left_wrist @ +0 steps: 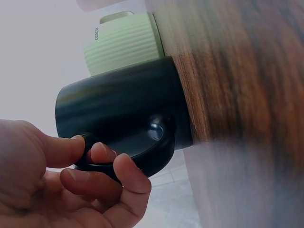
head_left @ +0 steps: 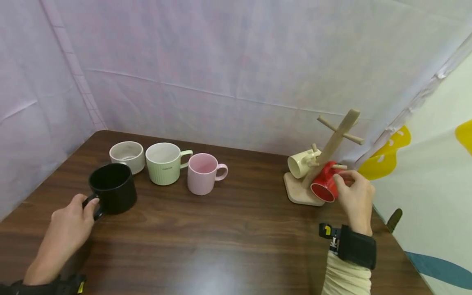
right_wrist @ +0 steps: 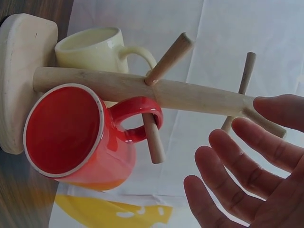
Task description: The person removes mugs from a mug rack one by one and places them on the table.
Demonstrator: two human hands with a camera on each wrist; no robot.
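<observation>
The left hand (head_left: 71, 221) grips the handle (head_left: 96, 207) of the black mug (head_left: 116, 192), well left of the mug rack (head_left: 333, 143), handle turned away from it. The right hand (head_left: 355, 200), fingers extended and holding nothing, is nearer the rack, just beside the red mug (head_left: 324, 179) looped on its right lower peg (right_wrist: 154, 147). Left of the rack's post hangs the cream mug (head_left: 298, 166); farther left stand the pink mug (head_left: 200, 180), green mug (head_left: 164, 170) and white mug (head_left: 136, 159).

You have wide room across the middle of the surface (head_left: 236, 233), between the pink mug (head_left: 200, 181) and the wooden stand (head_left: 334, 141). The black mug (head_left: 114, 193) blocks your straight way to the white cup (head_left: 136, 161). Low on the stand, the red mug (head_left: 325, 185) and cream mug (head_left: 300, 164) crowd you; higher pegs (head_left: 352, 138) poke out.
</observation>
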